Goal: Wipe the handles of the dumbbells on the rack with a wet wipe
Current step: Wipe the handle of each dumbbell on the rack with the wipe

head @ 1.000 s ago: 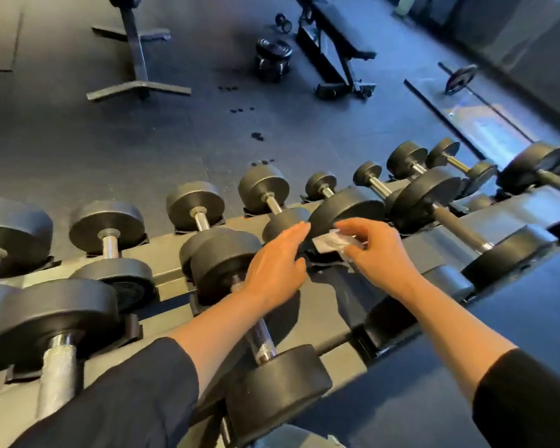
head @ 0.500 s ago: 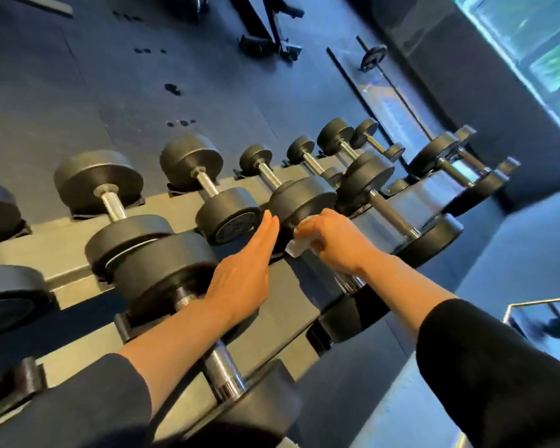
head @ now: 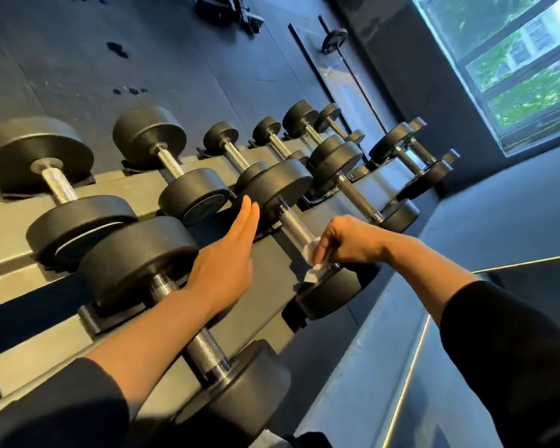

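Black dumbbells with steel handles lie in two rows on a grey rack [head: 12, 221]. My right hand [head: 349, 242] grips a white wet wipe [head: 312, 263] wrapped round the near end of one lower-row dumbbell's knurled handle [head: 296, 223], close to its near weight head. My left hand [head: 230, 257] is flat with straight fingers, its fingertips against the far head [head: 277, 185] of that same dumbbell. The left forearm crosses over the neighbouring dumbbell's handle [head: 204, 349].
More dumbbells [head: 343, 150] continue along the rack to the right, up to a dark wall under a window [head: 511, 59]. A weight plate [head: 333, 42] and a bench frame [head: 230, 9] stand on the dark rubber floor behind the rack.
My right hand slid the wipe down the handle from the far head toward the near head. My left hand stayed against the far head. The camera swung right.
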`<state>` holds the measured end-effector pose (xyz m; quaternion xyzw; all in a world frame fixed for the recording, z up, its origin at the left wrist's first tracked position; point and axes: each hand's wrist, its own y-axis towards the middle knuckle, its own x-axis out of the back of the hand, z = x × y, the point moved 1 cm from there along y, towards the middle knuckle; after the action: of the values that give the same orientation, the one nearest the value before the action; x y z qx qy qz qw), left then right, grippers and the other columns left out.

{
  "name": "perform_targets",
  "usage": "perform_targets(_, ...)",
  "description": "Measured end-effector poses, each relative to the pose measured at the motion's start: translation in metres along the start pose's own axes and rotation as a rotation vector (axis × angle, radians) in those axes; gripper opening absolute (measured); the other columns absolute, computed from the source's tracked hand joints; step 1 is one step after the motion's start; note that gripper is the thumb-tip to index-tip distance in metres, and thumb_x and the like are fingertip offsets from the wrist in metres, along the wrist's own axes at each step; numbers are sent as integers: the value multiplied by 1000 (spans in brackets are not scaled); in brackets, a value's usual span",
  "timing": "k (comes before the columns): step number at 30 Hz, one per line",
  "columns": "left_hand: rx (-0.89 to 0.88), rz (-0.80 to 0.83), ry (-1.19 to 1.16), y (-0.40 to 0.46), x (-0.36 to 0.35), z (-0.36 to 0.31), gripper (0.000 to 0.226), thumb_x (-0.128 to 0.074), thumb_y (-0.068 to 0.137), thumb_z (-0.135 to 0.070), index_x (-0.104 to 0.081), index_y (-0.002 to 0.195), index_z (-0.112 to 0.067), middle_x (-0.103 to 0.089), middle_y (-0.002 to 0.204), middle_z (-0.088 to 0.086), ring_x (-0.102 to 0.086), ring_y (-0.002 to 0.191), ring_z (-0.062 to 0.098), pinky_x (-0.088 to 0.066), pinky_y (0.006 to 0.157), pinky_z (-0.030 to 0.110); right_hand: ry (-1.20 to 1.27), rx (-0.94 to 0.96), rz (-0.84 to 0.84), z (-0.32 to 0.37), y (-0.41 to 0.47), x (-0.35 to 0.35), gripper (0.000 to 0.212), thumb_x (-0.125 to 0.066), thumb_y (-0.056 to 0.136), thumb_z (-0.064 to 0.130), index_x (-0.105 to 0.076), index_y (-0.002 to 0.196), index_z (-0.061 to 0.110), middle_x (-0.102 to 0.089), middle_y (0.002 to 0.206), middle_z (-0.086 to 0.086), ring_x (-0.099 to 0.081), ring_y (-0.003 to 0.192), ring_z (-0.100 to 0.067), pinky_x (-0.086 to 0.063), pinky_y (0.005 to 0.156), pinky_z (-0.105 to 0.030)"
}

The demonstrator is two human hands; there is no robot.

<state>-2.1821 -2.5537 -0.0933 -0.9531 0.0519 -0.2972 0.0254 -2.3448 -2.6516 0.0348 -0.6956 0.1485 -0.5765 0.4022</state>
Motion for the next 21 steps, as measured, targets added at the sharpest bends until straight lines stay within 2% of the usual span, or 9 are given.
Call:
perform_targets(2, 4, -1, 15, 0, -2, 0, 86, -51, 94, -12, 11, 151, -25, 27, 155, -12, -44, 58, 8, -29, 45, 17, 20, -11, -10, -2, -4, 1, 20, -62, 81, -2, -74, 93, 10, -65, 98, 6, -54, 91, 1, -46, 91, -23)
perform_targets(3, 4, -3, 27, 0, -3, 0, 85, -51, 94, -12, 11, 151, -24, 26, 155, -11, -49, 62, 10, -32, 47, 18, 53, 2, -64, -2, -5, 1, 20, -63, 82, -2, -73, 95, 10, -64, 100, 6, -54, 93, 0, -46, 92, -23)
perform_targets(6, 21, -23, 47, -1, -4, -3, 84, -51, 94, -11, 9, 152, -22, 25, 156, -10, -59, 76, 17, -46, 55, 28, 172, 52, -377, -1, 1, 4, 26, -63, 84, -2, -69, 105, 11, -62, 112, 3, -56, 102, -6, -47, 93, -24)
perform_targets(9, 37, -27, 70, -1, 0, -8, 82, -49, 93, -10, 7, 152, -22, 20, 157, -9, -55, 72, 16, -40, 54, 28, 68, 139, -526, 4, 20, 10, 32, -65, 83, -1, -67, 110, 14, -61, 114, 2, -55, 107, -10, -48, 92, -26)
perform_targets(11, 31, -32, 124, 0, 3, -12, 83, -50, 93, -9, 7, 152, -23, 17, 158, -8, -54, 70, 15, -41, 55, 28, -39, 196, -505, 8, 35, 13, 31, -67, 81, 3, -67, 110, 14, -61, 114, -2, -54, 109, -15, -47, 93, -30)
perform_targets(15, 29, -43, 224, 8, 7, -23, 87, -53, 91, -9, 8, 152, -23, 20, 157, -8, -55, 71, 18, -51, 61, 33, -124, 241, -407, 6, 44, 16, 23, -70, 80, 10, -69, 103, 13, -60, 105, 0, -49, 97, -9, -41, 84, -23)
perform_targets(18, 55, -80, 266, 15, 2, -33, 88, -53, 91, -10, 10, 152, -23, 18, 158, -6, -57, 73, 18, -53, 65, 35, -83, 317, -280, -10, 38, 16, 19, -72, 78, 11, -71, 97, 12, -60, 93, 4, -53, 87, -6, -44, 78, -17)
perform_targets(21, 113, -148, 327, 22, -11, -45, 89, -52, 91, -10, 12, 151, -24, 21, 158, -6, -59, 79, 20, -50, 62, 32, 103, 403, -54, -33, 34, 16, 19, -72, 74, -1, -71, 81, 16, -63, 80, 9, -56, 70, 3, -44, 64, -10)
